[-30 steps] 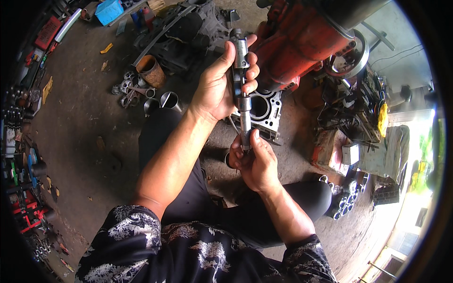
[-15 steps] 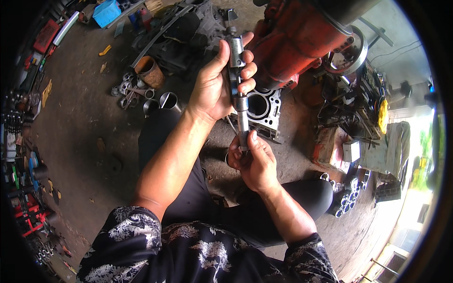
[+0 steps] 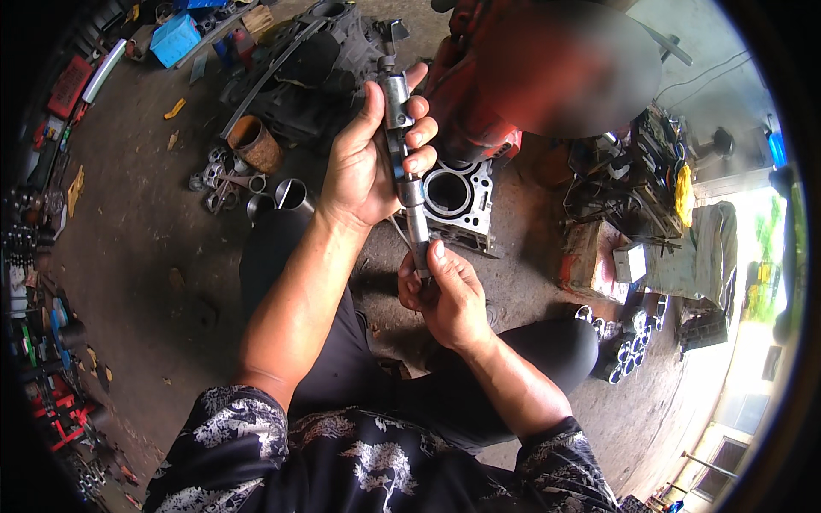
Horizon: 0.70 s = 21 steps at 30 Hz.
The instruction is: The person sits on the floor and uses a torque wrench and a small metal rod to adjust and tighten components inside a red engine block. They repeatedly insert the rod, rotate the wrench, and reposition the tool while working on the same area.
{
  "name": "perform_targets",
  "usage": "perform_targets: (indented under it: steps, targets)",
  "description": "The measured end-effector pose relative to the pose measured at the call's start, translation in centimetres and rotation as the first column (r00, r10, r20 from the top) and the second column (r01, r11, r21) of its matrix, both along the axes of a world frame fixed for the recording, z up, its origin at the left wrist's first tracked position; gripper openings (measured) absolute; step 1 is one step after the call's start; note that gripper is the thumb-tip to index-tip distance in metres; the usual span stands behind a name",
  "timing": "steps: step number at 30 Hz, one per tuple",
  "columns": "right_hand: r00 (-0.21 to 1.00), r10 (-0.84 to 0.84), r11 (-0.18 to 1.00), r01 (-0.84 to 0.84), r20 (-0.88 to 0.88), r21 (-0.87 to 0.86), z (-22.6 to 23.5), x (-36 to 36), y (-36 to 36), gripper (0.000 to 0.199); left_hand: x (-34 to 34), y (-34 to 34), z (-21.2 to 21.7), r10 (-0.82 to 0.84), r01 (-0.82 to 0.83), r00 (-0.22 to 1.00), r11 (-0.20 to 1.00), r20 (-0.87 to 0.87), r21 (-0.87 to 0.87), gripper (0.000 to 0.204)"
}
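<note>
Head view, looking down over my knees: I hold a long grey metal shaft (image 3: 404,158) upright in front of me, stepped and lobed along its length like a camshaft. My left hand (image 3: 369,162) grips its upper half, palm against the metal, fingers (image 3: 419,135) curled round from the far side and thumb up alongside it, so the top end sticks out above my fist. My right hand (image 3: 445,295) is clenched round the lower end, thumb pressed up along the shaft just under the left hand; the very bottom tip is hidden inside that fist. The shaft hangs over my black trousers (image 3: 342,359), between my bent legs, clear of the ground. Just behind it on the concrete floor (image 3: 145,248) lies a grey engine block (image 3: 457,201) with a round bore facing up, close beside a red machine body (image 3: 479,103). To my left a rusty brown cylinder sleeve (image 3: 254,144) stands near a cluster of small metal parts (image 3: 224,184), well apart from my hands.
</note>
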State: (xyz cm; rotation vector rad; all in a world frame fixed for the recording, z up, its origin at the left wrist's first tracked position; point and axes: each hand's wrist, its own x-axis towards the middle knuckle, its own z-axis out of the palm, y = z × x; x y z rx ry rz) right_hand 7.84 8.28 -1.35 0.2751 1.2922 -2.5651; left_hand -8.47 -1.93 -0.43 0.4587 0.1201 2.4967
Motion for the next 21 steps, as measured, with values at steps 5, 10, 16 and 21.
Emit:
perform_targets:
  steps: [5, 10, 16, 21]
  targets:
    - [1.0, 0.007, 1.0, -0.007, -0.017, 0.022, -0.06, 0.06, 0.1, 0.047, 0.07, -0.01, 0.03, -0.003, 0.003, 1.0, 1.0, -0.006, 0.005, 0.061]
    - [1.0, 0.009, 0.999, -0.008, -0.022, 0.031, -0.2, 0.07, 0.05, 0.047, 0.08, -0.04, 0.06, -0.003, 0.003, 1.0, 1.0, -0.004, 0.005, 0.062]
    - [1.0, 0.008, 1.0, -0.007, -0.019, 0.024, -0.24, 0.14, 0.07, 0.047, 0.13, -0.07, 0.12, -0.001, 0.001, 1.0, 1.0, -0.003, -0.004, 0.062]
    - [1.0, 0.006, 1.0, -0.005, -0.012, 0.029, -0.22, 0.2, 0.06, 0.046, 0.16, -0.06, 0.16, 0.0, 0.0, 1.0, 1.0, 0.0, -0.01, 0.062]
